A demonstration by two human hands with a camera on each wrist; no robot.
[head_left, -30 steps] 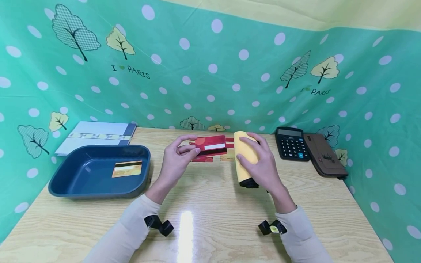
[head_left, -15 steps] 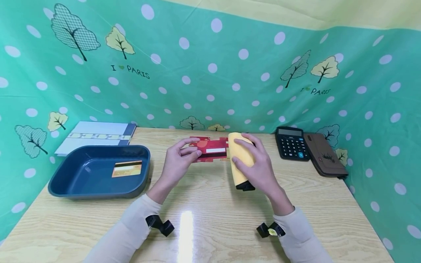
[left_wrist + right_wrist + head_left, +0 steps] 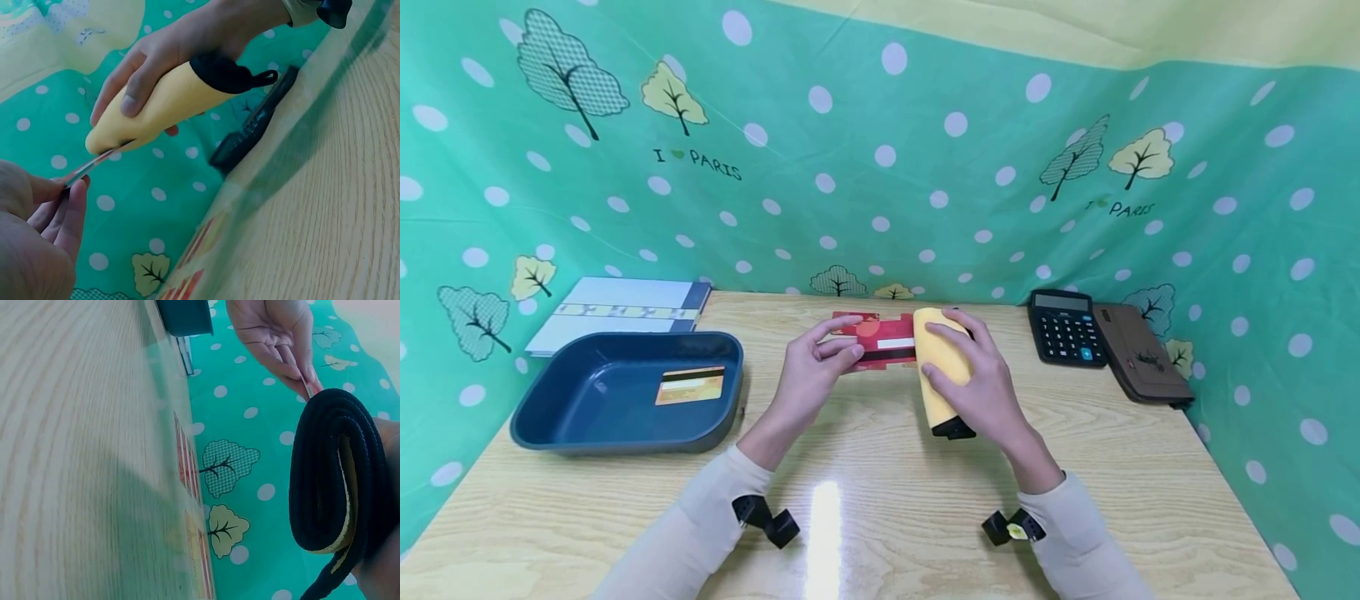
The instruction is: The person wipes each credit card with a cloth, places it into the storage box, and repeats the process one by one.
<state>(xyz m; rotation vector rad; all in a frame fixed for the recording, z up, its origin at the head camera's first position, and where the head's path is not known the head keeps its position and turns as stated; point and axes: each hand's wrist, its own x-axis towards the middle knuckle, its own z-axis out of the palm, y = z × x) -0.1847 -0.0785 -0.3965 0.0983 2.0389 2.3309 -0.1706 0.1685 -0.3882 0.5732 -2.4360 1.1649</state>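
Note:
My left hand point(image 3: 808, 362) pinches a red card point(image 3: 887, 342) with a white strip and a dark stripe, held above the table. Folded yellow cloth point(image 3: 937, 362) with black edging sits in the grip of my right hand point(image 3: 988, 375). In the head view the cloth covers the card's right end. Seen from the left wrist, the card point(image 3: 94, 165) meets the lower end of the cloth point(image 3: 172, 103), at a fold. From the right wrist, the rolled black edge of the cloth point(image 3: 319, 469) and its hanging loop show. More red cards point(image 3: 859, 316) lie on the table behind, partly hidden.
On the left stands a blue basin point(image 3: 572, 387) with a yellow card point(image 3: 690, 386) inside. Behind it lies a light blue book point(image 3: 625, 293). A black calculator point(image 3: 1064, 329) and a brown case point(image 3: 1144, 354) are at the back right. A patterned curtain point(image 3: 880, 192) encloses the table.
My right hand has moved left and slightly down with the cloth, onto the card's right end. The red card has shifted slightly down and stays in my left hand.

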